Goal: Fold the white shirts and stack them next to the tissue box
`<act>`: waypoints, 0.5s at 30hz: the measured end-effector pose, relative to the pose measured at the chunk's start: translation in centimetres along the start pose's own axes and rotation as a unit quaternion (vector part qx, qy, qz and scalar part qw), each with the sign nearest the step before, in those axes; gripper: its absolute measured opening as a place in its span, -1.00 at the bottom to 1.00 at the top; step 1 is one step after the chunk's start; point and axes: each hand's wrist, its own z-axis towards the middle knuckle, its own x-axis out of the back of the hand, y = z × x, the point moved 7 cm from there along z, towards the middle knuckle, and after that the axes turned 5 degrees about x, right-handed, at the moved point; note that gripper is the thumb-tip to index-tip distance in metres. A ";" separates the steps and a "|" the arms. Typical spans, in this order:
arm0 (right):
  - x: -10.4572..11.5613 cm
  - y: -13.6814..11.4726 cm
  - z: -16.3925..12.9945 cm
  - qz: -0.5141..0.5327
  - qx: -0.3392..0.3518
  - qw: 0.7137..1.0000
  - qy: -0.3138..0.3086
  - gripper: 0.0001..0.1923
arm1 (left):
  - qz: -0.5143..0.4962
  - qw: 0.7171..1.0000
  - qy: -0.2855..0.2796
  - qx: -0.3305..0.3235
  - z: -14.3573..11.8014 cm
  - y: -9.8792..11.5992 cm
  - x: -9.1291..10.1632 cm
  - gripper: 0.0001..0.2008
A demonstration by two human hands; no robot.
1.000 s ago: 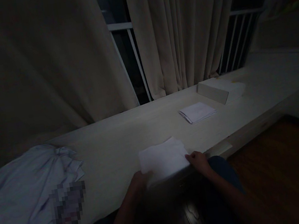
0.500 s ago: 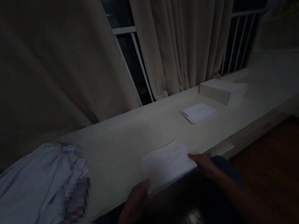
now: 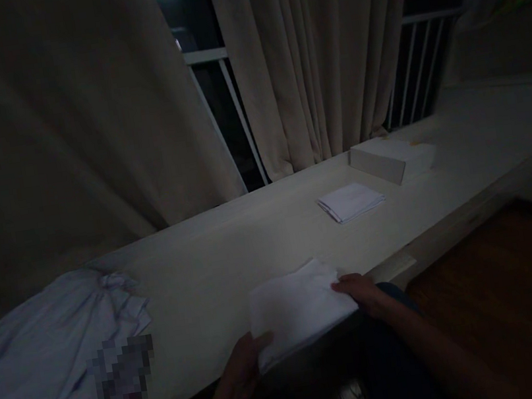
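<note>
A folded white cloth (image 3: 299, 308) spans the gap between my two hands at the front edge of the counter. My left hand (image 3: 243, 363) grips its left side, thumb on top and fingers out of sight underneath. At the right edge, my right hand (image 3: 362, 292) pinches the cloth with its thumb over the upper face. Farther back lies a second folded white cloth (image 3: 352, 201), flat and apart from both hands. Whether the held cloth rests on the counter or is slightly raised, I cannot tell.
A loose heap of pale fabric (image 3: 57, 337) covers the left end of the white counter (image 3: 200, 296), with a blurred-out patch beside it. A white box (image 3: 392, 157) stands at the back right. Beige curtains (image 3: 286, 69) hang behind, before a railed window.
My left thumb has come over the top of the cloth, and my right hand grips farther in. The held cloth is a little nearer me. The view has shifted slightly.
</note>
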 end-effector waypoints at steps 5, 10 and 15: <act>4.9 -4.9 2.7 -0.046 0.050 0.998 0.014 -0.72 | 0.025 0.997 0.062 -0.047 3.1 4.9 -3.2 -0.45; 14.4 -11.2 8.7 -0.076 0.090 0.989 0.085 -0.79 | 0.028 0.987 0.089 -0.128 9.8 12.0 -9.9 -0.45; 23.8 -17.4 15.5 -0.122 0.093 0.971 0.181 -0.84 | -0.043 0.987 0.038 -0.150 18.8 19.1 -18.5 -0.40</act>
